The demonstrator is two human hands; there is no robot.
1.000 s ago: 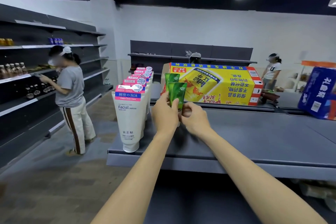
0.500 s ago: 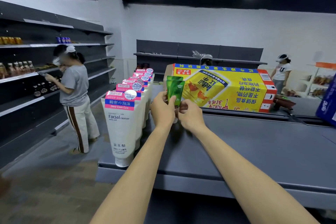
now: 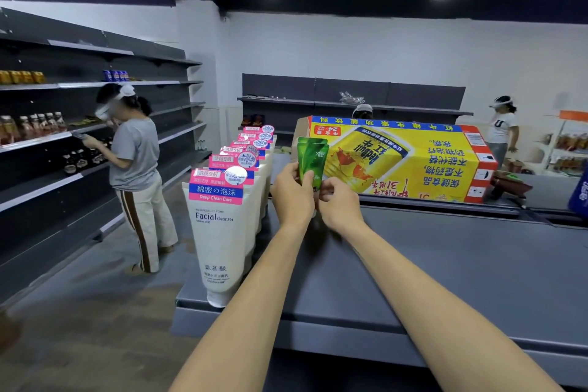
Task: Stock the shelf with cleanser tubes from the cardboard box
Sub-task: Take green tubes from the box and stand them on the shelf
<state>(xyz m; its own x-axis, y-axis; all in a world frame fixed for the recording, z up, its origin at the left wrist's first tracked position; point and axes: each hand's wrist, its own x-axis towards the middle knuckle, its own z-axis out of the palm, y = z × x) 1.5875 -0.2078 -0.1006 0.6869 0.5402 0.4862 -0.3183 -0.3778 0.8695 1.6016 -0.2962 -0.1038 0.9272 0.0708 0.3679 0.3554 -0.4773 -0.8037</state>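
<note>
A small green cleanser tube (image 3: 313, 161) stands upright over the grey shelf (image 3: 445, 264). My left hand (image 3: 291, 192) grips its left side and my right hand (image 3: 339, 200) pinches its lower end. A second green tube (image 3: 310, 141) shows just behind it. To the left, a row of several white facial cleanser tubes (image 3: 219, 226) with pink and blue labels stands cap down along the shelf's left edge. A yellow cardboard box (image 3: 397, 159) lies on the shelf behind my hands.
A person in a grey shirt (image 3: 135, 169) stands in the left aisle at a dark wall shelf (image 3: 47, 137) holding bottles. Two more people stand beyond the box, one at the far right (image 3: 502, 127). A blue package (image 3: 580, 191) sits at the right edge.
My view has shifted a little, with the white tubes nearer. Both hands stay on the green tube, which sits slightly lower and more upright than one second ago.
</note>
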